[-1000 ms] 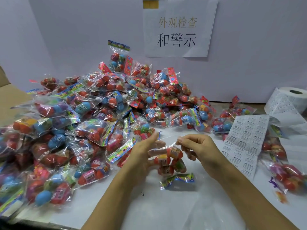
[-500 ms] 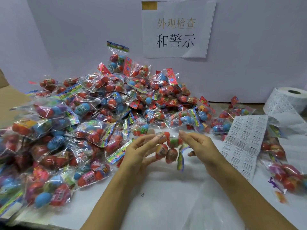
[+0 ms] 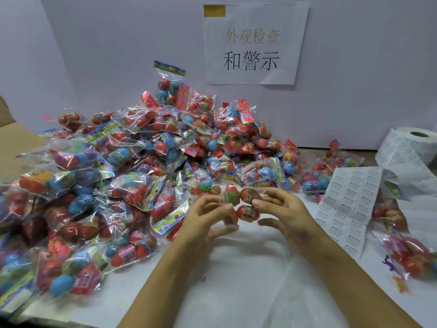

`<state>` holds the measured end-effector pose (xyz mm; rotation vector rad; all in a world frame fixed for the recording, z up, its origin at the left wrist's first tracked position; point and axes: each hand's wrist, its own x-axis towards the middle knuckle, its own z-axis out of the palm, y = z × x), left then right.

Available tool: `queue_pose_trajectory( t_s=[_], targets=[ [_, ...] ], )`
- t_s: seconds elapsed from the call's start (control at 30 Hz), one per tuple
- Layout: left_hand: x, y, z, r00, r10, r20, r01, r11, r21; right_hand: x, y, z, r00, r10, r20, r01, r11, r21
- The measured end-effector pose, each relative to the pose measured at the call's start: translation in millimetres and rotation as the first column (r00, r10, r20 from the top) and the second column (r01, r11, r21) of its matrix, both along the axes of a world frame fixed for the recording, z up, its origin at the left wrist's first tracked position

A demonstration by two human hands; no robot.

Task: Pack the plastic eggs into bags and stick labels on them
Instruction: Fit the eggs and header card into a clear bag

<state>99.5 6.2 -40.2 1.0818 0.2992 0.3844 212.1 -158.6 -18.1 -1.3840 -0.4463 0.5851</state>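
Observation:
A clear bag of red plastic eggs (image 3: 246, 204) hangs just above the white table, between my two hands. My left hand (image 3: 203, 218) holds its left side with curled fingers. My right hand (image 3: 281, 211) pinches its right side between thumb and fingertips. A big heap of packed egg bags (image 3: 132, 166) covers the table's left and middle. A sheet of white warning labels (image 3: 347, 204) lies to the right of my right hand, trailing from a label roll (image 3: 416, 140) at the far right.
A paper sign with Chinese characters (image 3: 253, 43) hangs on the grey back wall. More egg bags (image 3: 406, 254) lie at the right edge. A brown cardboard flap (image 3: 14, 143) shows at the far left. The white table (image 3: 236, 280) is bare in front of me.
Both hands have turned the bag over and raised it slightly toward the heap. Its colourful header strip, seen below the eggs before, is no longer in sight.

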Motion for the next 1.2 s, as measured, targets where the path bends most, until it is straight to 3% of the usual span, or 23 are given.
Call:
queue_pose_trajectory(
  t_s=[0.17,0.4,0.9,1.2],
  targets=[
    [-1.7,-2.6,1.3,0.999,-0.029,-0.041,0.032,0.996,0.081,-1.0,0.3,-2.1,0.999,-0.02,0.049,0.021,0.999,-0.028],
    [-4.2,-3.1,2.4,0.998,-0.037,-0.047,0.041,0.994,0.1,-9.7,1.2,-0.7,0.982,0.108,0.156,-0.092,0.99,-0.104],
    [-1.1,-5.7,0.4,0.995,-0.094,-0.043,0.098,0.991,0.086,-10.1,5.1,-3.4,0.989,0.001,0.151,0.013,0.995,-0.098],
    [-0.8,-3.5,-2.1,0.997,0.066,-0.031,-0.06,0.985,0.162,-11.2,4.1,-2.1,0.985,0.081,0.15,-0.063,0.99,-0.124]
  ],
)
